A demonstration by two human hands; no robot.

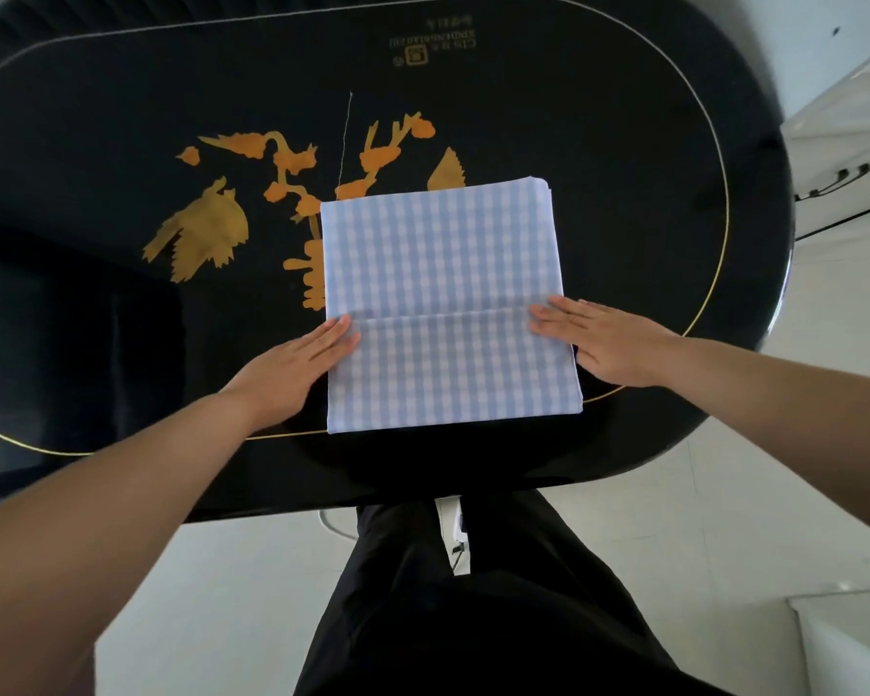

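A folded blue-and-white checked cloth (448, 303) lies flat on the black oval table (96, 143), with a crease running across it from left to right. My left hand (292, 366) rests flat at the cloth's left edge, its straight fingertips lying on the fabric at the crease. My right hand (598, 341) lies flat at the right edge, fingers straight, fingertips touching the cloth at the same crease. Both hands hold nothing.
The table bears a gold pattern of birds and branches (232, 213) and a thin gold rim line. A loose thread (345, 143) trails from the cloth's far left corner. White furniture with cables (845, 178) stands to the right. Pale floor tiles (674, 519) lie below.
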